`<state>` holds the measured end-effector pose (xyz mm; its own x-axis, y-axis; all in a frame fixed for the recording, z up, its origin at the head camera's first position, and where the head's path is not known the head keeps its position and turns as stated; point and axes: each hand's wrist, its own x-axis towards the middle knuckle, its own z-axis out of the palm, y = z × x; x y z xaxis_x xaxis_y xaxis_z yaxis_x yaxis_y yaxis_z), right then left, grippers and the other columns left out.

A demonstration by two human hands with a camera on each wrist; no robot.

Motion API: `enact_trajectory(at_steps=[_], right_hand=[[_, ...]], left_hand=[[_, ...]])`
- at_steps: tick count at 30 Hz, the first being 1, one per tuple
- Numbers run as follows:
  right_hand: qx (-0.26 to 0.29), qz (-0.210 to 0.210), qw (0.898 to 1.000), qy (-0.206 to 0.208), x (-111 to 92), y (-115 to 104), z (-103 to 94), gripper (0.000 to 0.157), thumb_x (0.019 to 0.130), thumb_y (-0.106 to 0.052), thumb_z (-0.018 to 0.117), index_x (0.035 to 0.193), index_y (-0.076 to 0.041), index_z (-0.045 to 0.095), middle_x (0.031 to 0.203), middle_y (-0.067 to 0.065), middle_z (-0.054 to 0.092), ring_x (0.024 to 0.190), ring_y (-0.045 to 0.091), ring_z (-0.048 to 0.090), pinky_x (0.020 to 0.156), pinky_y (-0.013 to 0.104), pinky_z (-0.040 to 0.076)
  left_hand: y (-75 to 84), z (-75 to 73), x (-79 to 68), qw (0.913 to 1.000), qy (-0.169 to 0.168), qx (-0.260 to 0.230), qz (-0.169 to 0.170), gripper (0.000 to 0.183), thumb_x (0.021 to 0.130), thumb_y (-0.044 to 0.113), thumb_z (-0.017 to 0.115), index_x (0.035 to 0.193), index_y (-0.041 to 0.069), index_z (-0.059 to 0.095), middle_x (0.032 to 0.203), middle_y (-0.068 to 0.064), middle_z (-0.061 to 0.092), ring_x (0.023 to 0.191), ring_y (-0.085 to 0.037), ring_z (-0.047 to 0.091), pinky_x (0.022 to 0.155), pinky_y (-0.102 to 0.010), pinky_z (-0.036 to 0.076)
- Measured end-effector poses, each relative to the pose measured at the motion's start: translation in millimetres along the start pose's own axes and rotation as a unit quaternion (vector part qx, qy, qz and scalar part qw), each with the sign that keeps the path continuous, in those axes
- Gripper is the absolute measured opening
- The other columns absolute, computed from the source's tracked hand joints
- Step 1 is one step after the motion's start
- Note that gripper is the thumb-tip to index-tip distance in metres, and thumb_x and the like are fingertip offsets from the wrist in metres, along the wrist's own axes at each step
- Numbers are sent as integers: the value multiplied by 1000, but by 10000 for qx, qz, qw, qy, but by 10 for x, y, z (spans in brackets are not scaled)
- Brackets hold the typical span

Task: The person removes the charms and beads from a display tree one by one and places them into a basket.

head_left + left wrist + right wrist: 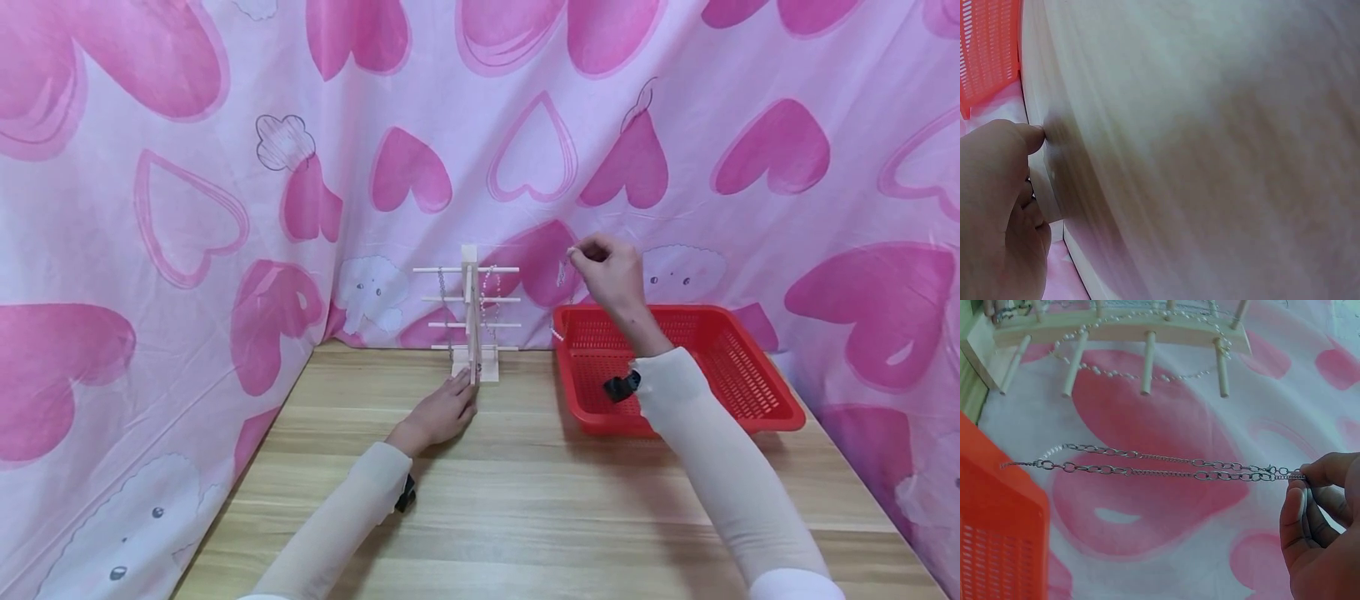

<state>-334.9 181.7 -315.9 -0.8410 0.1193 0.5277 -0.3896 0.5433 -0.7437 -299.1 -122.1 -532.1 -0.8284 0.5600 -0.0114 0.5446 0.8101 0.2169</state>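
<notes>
A pale wooden necklace stand (469, 257) with several crossbars rises at the back of the table. My left hand (444, 412) grips its base low at the front; in the left wrist view the thumb (1032, 137) presses one edge, the other fingers partly hidden below. Up and to the right of the stand, my right hand (611, 273) pinches a silver chain necklace (1166, 475) between thumb and fingertips. The chain hangs in a long narrow loop, with a short white beaded part near its lower end. From the stand's bars hang a pearl necklace (1110, 373) and a silver chain (442, 292).
Right of the stand sits a red plastic basket (678, 425) with perforated walls, below my right forearm. The wood-grain table (510, 517) reaches back to a pink heart-patterned cloth (408, 171), which hangs behind and along both sides.
</notes>
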Motion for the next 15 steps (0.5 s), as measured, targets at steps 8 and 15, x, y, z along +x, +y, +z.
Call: enact_trajectory(at_steps=[8, 15], right_hand=[[-321, 66, 9995, -19, 75, 36, -177, 20, 103, -20, 70, 109, -4, 80, 98, 17, 73, 83, 16, 59, 68, 14, 48], [-452, 39, 9989, 115, 117, 112, -312, 22, 101, -23, 71, 104, -3, 81, 93, 17, 73, 77, 12, 58, 65, 14, 47]], left_hand=[[-11, 28, 0, 10000, -3, -9, -24, 58, 114, 28, 47, 163, 0, 38, 175, -20, 27, 165, -34, 24, 136, -47, 24], [-12, 25, 12, 10000, -7, 23, -27, 58, 114, 29, 46, 164, 0, 37, 175, -20, 27, 165, -34, 24, 136, -47, 24]])
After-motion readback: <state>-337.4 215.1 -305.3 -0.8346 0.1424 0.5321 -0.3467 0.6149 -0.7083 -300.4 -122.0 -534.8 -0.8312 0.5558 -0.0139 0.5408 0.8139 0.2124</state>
